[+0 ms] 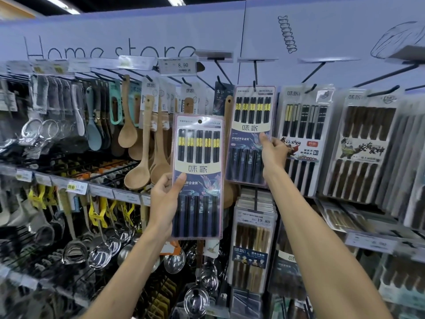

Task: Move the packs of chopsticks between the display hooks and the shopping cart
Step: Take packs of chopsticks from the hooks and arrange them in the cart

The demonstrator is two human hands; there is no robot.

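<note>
- Left hand point(164, 199) grips a chopstick pack point(198, 176) by its left edge, thumb on the front, upright and free of the rack.
- Right hand point(272, 155) pinches a second pack point(250, 134), which hangs on its hook point(254, 75).

Black chopsticks with gold bands, in two flat packs: left pack point(198, 166) upright in the air, right pack point(250, 125) hanging on a hook point(254, 74).

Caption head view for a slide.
Left hand holds one chopstick pack free; right hand grips a matching pack hanging on its display hook.
</note>
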